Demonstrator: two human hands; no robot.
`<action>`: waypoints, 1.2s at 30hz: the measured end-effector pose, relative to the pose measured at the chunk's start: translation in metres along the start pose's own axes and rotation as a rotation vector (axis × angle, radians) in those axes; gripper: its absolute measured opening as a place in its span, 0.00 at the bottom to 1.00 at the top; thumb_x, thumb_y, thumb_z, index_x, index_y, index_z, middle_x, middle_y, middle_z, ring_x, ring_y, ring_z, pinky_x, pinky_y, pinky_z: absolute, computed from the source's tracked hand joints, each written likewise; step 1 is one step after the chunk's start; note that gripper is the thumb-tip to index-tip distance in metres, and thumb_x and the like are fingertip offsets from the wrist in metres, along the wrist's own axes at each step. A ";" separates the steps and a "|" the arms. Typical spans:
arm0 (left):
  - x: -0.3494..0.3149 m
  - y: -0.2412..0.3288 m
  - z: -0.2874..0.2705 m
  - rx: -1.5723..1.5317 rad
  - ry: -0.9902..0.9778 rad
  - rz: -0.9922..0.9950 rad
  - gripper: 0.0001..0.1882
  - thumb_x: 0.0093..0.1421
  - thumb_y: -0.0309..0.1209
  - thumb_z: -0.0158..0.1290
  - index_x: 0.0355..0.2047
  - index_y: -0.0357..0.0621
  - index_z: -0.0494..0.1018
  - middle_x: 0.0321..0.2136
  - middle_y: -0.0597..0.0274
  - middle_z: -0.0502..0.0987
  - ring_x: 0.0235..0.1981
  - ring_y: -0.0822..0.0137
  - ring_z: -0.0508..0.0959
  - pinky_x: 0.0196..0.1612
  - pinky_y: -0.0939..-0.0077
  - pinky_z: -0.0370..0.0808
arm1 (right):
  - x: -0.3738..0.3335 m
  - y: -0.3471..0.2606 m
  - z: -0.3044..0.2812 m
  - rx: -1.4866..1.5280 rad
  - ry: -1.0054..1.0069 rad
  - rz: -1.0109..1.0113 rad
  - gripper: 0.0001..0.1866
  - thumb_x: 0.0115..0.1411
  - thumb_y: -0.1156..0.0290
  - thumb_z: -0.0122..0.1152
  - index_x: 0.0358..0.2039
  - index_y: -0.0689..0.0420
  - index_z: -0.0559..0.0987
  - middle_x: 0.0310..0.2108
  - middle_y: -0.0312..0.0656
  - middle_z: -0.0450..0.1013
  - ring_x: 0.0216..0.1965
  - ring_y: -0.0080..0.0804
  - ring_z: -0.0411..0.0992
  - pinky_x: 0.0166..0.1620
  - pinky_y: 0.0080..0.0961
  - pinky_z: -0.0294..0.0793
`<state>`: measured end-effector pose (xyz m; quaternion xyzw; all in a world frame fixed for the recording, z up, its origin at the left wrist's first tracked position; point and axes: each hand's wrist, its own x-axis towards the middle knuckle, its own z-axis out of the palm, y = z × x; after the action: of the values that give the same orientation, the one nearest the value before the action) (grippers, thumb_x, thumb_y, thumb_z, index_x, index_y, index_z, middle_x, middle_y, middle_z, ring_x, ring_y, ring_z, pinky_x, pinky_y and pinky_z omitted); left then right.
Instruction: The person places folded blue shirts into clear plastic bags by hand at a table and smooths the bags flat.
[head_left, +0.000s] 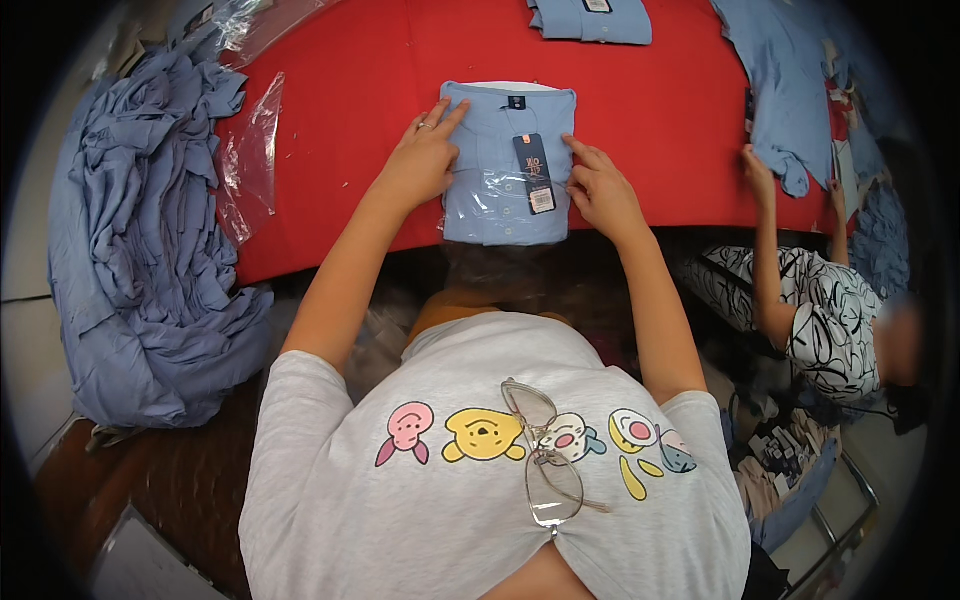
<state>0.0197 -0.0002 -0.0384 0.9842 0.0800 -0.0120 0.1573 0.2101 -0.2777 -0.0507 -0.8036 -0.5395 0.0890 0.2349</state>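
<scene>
Folded blue shirt (482, 150) at near edge of red tabletop (350, 150), clear plastic (475, 212) glinting over lower front. I judge it light, soft, film slippery; best hold both side edges, avoiding tag (534, 175), likeliest snag. Left hand (424, 160): 2 fingers spread on upper left. Right hand (608, 200) curled at right edge; pinching or merely touching, I cannot tell. Loose film (250, 165) and blue garment heap (150, 230) left; 1 folded shirt (600, 25) beyond; co-worker's hand (760, 175) right.

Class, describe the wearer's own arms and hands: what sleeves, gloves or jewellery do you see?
Short, pale grey sleeves leave the forearms bare. A ring sits on a finger of the left hand; none shows on the right hand. Neither is gloved.
</scene>
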 end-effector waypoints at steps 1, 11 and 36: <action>0.002 -0.002 0.001 -0.008 -0.014 0.000 0.01 0.53 0.23 0.64 0.25 0.41 0.85 0.73 0.57 0.70 0.76 0.53 0.64 0.79 0.50 0.58 | 0.002 0.003 0.000 0.010 -0.027 0.014 0.06 0.59 0.77 0.68 0.30 0.62 0.78 0.70 0.39 0.74 0.61 0.44 0.75 0.57 0.40 0.80; 0.036 -0.023 -0.008 -0.085 -0.137 -0.075 0.01 0.53 0.24 0.65 0.25 0.43 0.85 0.73 0.56 0.70 0.76 0.53 0.64 0.80 0.50 0.56 | 0.037 0.014 -0.005 -0.019 -0.101 0.033 0.04 0.56 0.76 0.66 0.27 0.61 0.79 0.73 0.42 0.70 0.62 0.46 0.73 0.60 0.40 0.79; 0.034 -0.046 -0.175 -0.702 0.222 -0.123 0.06 0.59 0.21 0.61 0.31 0.36 0.73 0.27 0.62 0.83 0.30 0.77 0.78 0.35 0.75 0.75 | 0.156 -0.050 -0.186 0.073 0.057 -0.239 0.07 0.56 0.77 0.66 0.30 0.62 0.75 0.56 0.47 0.83 0.49 0.46 0.82 0.48 0.38 0.82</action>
<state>0.0460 0.1025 0.1122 0.8591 0.1550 0.1135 0.4743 0.3052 -0.1725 0.1529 -0.7266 -0.6211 0.0570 0.2881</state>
